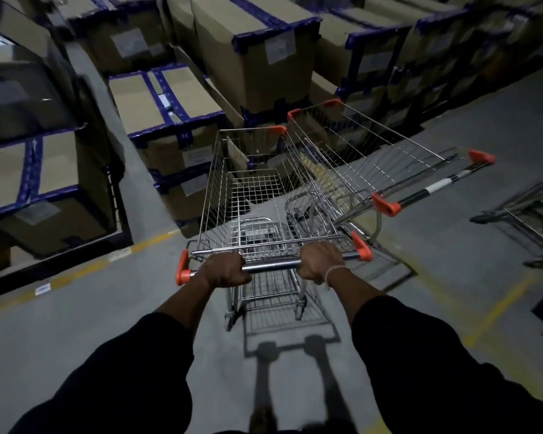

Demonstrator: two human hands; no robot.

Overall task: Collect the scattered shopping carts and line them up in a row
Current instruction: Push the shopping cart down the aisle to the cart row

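A wire shopping cart (257, 195) with orange corner caps stands right in front of me on the grey floor. My left hand (224, 270) grips the left part of its metal handle bar (273, 265). My right hand (318, 261) grips the same bar further right, a pale band on that wrist. A second wire cart (373, 158) stands just to the right, angled away, its basket close beside the first cart's basket. Its black-and-white handle (436, 186) points right. Part of a third cart's frame (527, 214) shows at the right edge.
Stacks of brown cardboard boxes (170, 101) with blue tape fill the back and left, close ahead of the carts. A grey pillar (113, 126) stands at left. Yellow floor lines (85, 270) run along the box stacks and at right. Bare floor lies behind and to the left.
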